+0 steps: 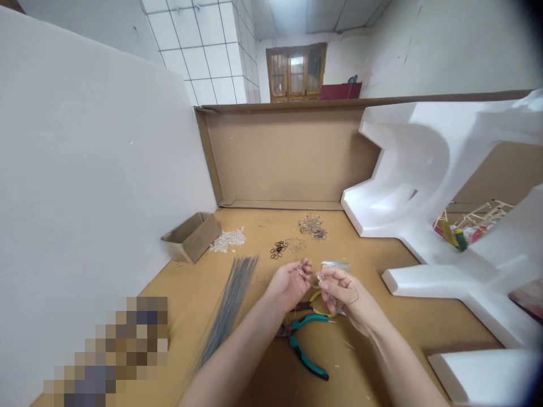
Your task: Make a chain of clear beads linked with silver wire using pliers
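Note:
My left hand [287,282] hovers over the brown cardboard work surface [373,265], its fingers pinched on a small clear bead piece [301,271]. My right hand [339,289] is right beside it, fingers closed on thin silvery wire [335,264] that sticks out up and to the right. The two hands almost touch at the fingertips. Below them lie teal-handled pliers [303,339] and yellow-handled pliers [314,302], partly hidden by my hands.
A bundle of thin grey wires [231,299] lies to the left. A small cardboard box [193,236], clear beads [228,239], black rings [278,249] and a heap of wired pieces [313,226] sit further back. White foam blocks [424,186] stand on the right, a white board [85,186] on the left.

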Available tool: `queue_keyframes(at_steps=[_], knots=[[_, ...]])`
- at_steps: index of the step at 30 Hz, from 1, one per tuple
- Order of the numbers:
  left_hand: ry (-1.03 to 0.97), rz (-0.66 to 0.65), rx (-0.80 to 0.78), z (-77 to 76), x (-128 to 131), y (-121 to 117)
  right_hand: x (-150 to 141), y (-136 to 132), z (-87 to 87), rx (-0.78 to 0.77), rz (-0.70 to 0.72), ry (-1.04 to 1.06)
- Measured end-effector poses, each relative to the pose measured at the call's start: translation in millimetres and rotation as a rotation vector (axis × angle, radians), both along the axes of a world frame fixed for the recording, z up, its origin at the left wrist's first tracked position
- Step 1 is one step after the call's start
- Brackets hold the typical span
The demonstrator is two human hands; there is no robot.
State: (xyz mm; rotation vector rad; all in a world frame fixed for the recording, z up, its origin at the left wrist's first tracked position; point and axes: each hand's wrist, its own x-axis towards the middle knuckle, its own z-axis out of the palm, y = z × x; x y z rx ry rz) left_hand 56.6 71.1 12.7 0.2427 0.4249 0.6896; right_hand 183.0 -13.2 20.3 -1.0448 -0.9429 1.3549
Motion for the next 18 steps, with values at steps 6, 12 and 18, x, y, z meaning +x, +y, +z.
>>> queue_keyframes(at_steps=[6,12,18], knots=[[0.033,0.041,0.138,7.9,1,-4,5,3,-0.6,-0.059,-0.018,-0.106],[-0.002,-0.159,0.420,7.9,-8,-3,10,2,-4.0,-0.060,0.040,-0.227],[0.098,-0.216,0.638,10.1,-10,-8,8,-6,3.7,-0.064,0.248,-0.222]])
